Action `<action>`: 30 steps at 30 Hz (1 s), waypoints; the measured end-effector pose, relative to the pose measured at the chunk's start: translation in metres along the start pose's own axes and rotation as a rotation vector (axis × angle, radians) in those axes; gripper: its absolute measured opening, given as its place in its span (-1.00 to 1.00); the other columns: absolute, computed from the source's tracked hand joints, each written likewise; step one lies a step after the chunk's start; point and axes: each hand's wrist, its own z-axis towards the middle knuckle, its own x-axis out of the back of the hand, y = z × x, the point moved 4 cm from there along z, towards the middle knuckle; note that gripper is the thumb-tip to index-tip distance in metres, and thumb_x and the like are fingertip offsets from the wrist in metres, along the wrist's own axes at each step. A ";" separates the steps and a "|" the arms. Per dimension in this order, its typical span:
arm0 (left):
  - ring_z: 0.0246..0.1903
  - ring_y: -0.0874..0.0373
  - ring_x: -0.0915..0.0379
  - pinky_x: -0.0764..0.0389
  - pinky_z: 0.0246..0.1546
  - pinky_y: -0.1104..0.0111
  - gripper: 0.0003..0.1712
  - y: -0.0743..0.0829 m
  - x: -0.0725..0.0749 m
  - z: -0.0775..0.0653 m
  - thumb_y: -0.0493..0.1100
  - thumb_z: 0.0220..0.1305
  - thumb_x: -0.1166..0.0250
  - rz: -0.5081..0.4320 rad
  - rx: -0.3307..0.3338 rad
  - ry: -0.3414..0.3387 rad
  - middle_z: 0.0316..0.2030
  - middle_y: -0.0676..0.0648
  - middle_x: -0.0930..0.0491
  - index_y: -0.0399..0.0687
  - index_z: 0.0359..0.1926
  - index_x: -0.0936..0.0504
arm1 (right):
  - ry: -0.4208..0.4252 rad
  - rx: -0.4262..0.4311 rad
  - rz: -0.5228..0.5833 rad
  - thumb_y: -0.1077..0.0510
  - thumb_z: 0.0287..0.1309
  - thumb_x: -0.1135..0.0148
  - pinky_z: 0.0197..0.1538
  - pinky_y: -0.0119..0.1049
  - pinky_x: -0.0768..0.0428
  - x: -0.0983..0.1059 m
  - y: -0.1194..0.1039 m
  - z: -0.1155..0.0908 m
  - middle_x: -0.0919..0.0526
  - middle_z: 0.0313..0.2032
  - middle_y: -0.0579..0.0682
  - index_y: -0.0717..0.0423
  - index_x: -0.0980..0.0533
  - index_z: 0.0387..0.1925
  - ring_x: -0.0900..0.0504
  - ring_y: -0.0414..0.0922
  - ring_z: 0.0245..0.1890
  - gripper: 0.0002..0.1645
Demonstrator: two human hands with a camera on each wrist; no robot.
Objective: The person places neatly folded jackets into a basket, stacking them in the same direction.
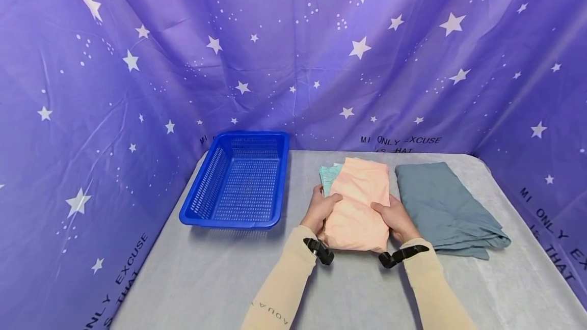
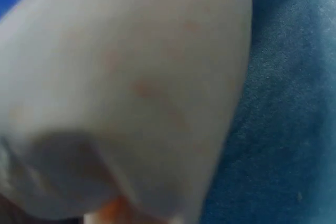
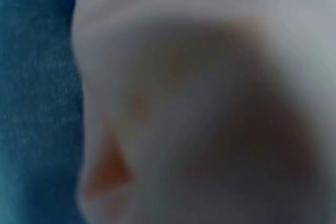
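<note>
A folded peach cloth garment (image 1: 359, 205) is held in the head view between both hands, above or on the table; I cannot tell which. My left hand (image 1: 318, 211) grips its left edge, thumb on top and the other fingers mostly hidden. The right edge is gripped by my right hand (image 1: 396, 218), its thumb also lying on the cloth. Behind the peach garment's upper left side, a teal cloth (image 1: 327, 176) peeks out, mostly covered. Both wrist views are filled by a blurred pale surface, so finger detail is lost there.
A blue perforated plastic basket (image 1: 184, 216) stands at the back left of the grey-covered table (image 1: 220, 279). At the right lies a folded grey-blue cloth (image 1: 445, 205). A purple star-patterned curtain (image 1: 293, 55) surrounds the table's back and sides.
</note>
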 end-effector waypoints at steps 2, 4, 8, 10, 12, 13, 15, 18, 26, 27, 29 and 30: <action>0.49 -0.15 -0.15 -0.27 0.48 0.05 0.02 0.001 0.000 0.000 -0.04 0.21 -0.41 0.001 0.001 0.004 0.52 -0.27 -0.18 -0.12 0.57 -0.09 | 0.001 0.000 0.007 0.14 0.49 -0.08 -0.17 -0.44 -0.62 0.000 0.000 0.000 -0.38 0.36 0.37 0.25 0.03 0.60 -0.61 -0.30 -0.16 -0.17; 0.47 -0.16 -0.19 -0.30 0.46 0.04 0.00 0.002 0.000 0.001 -0.05 0.22 -0.40 0.008 0.007 0.003 0.50 -0.28 -0.21 -0.16 0.56 -0.10 | -0.001 0.002 0.013 0.15 0.48 -0.08 -0.17 -0.44 -0.63 0.000 -0.001 0.000 -0.38 0.35 0.37 0.25 0.03 0.61 -0.62 -0.31 -0.17 -0.16; 0.43 -0.20 -0.24 -0.35 0.42 0.00 -0.02 0.002 0.001 0.001 -0.07 0.27 -0.37 0.018 0.029 -0.020 0.49 -0.29 -0.22 -0.21 0.57 -0.08 | -0.015 0.017 0.022 0.17 0.47 -0.07 -0.16 -0.44 -0.63 0.000 -0.003 0.000 -0.36 0.37 0.36 0.24 0.05 0.61 -0.61 -0.32 -0.18 -0.15; 0.43 -0.20 -0.25 -0.37 0.41 0.00 -0.01 0.003 0.002 0.001 -0.08 0.29 -0.35 0.020 0.033 -0.036 0.50 -0.28 -0.21 -0.20 0.59 -0.05 | -0.023 0.019 0.029 0.18 0.46 -0.06 -0.16 -0.44 -0.62 0.000 -0.003 0.000 -0.35 0.38 0.35 0.24 0.05 0.61 -0.60 -0.32 -0.17 -0.15; 0.44 -0.19 -0.24 -0.37 0.41 0.01 0.00 0.004 0.002 0.001 -0.11 0.29 -0.35 0.008 0.027 -0.046 0.51 -0.27 -0.21 -0.18 0.60 -0.03 | -0.027 0.019 0.033 0.18 0.46 -0.06 -0.15 -0.45 -0.62 0.000 -0.004 0.000 -0.33 0.39 0.35 0.23 0.07 0.62 -0.59 -0.32 -0.16 -0.14; 0.43 -0.18 -0.25 -0.38 0.41 0.02 0.01 0.005 0.003 0.000 -0.11 0.28 -0.35 0.001 0.023 -0.048 0.51 -0.26 -0.21 -0.16 0.61 -0.02 | -0.030 0.020 0.036 0.18 0.46 -0.06 -0.15 -0.44 -0.63 0.000 -0.004 0.000 -0.32 0.39 0.35 0.23 0.08 0.62 -0.59 -0.31 -0.15 -0.13; 0.43 -0.15 -0.26 -0.40 0.40 0.04 0.02 0.006 0.003 0.000 -0.12 0.28 -0.35 -0.023 0.019 -0.060 0.52 -0.23 -0.21 -0.10 0.62 -0.01 | -0.030 0.017 0.051 0.17 0.46 -0.06 -0.14 -0.44 -0.63 -0.001 -0.005 0.000 -0.32 0.40 0.34 0.19 0.09 0.63 -0.59 -0.31 -0.14 -0.12; 0.40 -0.13 -0.31 -0.44 0.36 0.05 0.01 0.009 0.004 0.000 -0.13 0.27 -0.36 -0.065 0.007 -0.076 0.51 -0.19 -0.24 -0.02 0.63 -0.03 | -0.034 0.019 0.080 0.16 0.46 -0.07 -0.13 -0.43 -0.65 -0.001 -0.006 0.000 -0.31 0.41 0.32 0.13 0.11 0.64 -0.61 -0.32 -0.14 -0.11; 0.25 0.00 -0.47 -0.51 0.27 0.14 -0.12 0.016 0.006 0.001 -0.20 0.24 -0.36 -0.133 -0.049 -0.107 0.38 -0.07 -0.45 0.08 0.54 -0.22 | -0.033 0.035 0.142 0.18 0.47 -0.07 -0.13 -0.42 -0.67 -0.002 -0.010 -0.002 -0.32 0.39 0.27 0.05 0.13 0.65 -0.62 -0.37 -0.19 -0.09; 0.23 0.01 -0.47 -0.51 0.26 0.14 -0.14 0.016 0.006 0.001 -0.20 0.24 -0.36 -0.138 -0.056 -0.106 0.36 -0.06 -0.46 0.08 0.52 -0.24 | -0.031 0.037 0.146 0.18 0.47 -0.08 -0.14 -0.42 -0.67 -0.002 -0.010 -0.002 -0.32 0.39 0.27 0.05 0.14 0.65 -0.62 -0.37 -0.19 -0.09; 0.22 0.04 -0.48 -0.51 0.27 0.15 -0.18 0.018 0.006 0.000 -0.21 0.24 -0.35 -0.142 -0.070 -0.105 0.34 -0.04 -0.49 0.07 0.49 -0.27 | -0.029 0.043 0.151 0.18 0.47 -0.08 -0.14 -0.41 -0.68 -0.002 -0.012 -0.002 -0.33 0.38 0.26 0.04 0.13 0.65 -0.63 -0.37 -0.19 -0.10; 0.23 0.04 -0.48 -0.50 0.28 0.15 -0.19 0.019 0.006 0.000 -0.22 0.24 -0.34 -0.145 -0.075 -0.104 0.34 -0.03 -0.49 0.07 0.49 -0.28 | -0.027 0.047 0.152 0.17 0.47 -0.08 -0.14 -0.41 -0.68 -0.002 -0.012 -0.003 -0.34 0.37 0.26 0.04 0.12 0.65 -0.63 -0.37 -0.19 -0.10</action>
